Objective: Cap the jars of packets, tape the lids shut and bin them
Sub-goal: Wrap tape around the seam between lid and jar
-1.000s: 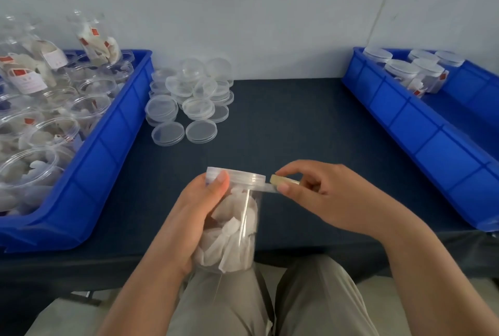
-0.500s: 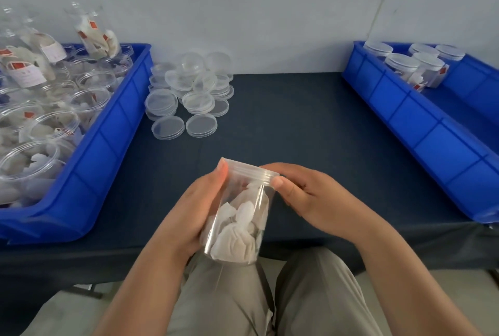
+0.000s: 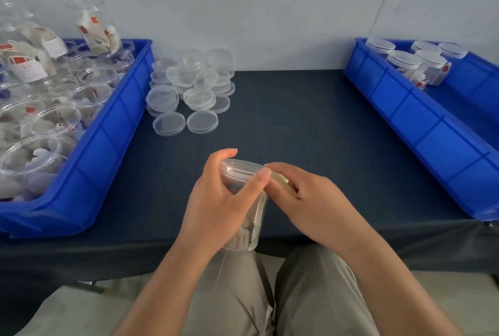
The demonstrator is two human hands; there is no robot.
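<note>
A clear capped jar (image 3: 252,216) full of white packets stands near the table's front edge above my lap. My left hand (image 3: 218,200) grips it around the upper body, thumb lying across the lid (image 3: 240,169). My right hand (image 3: 305,200) pinches a small yellowish tape roll (image 3: 280,179) against the lid's right rim. The tape strip itself is too thin to make out. Most of the jar's body is hidden behind my left hand.
A blue bin (image 3: 108,141) at the left holds several open jars of packets. Loose clear lids (image 3: 189,92) are piled at the back centre. A second blue bin (image 3: 421,119) at the right holds several capped jars (image 3: 405,62). A dark cloth (image 3: 297,119) covers the table.
My left hand has shifted up and round the jar so its thumb now crosses the lid. The jar has turned, and my right hand with the tape stays at the lid's right rim.
</note>
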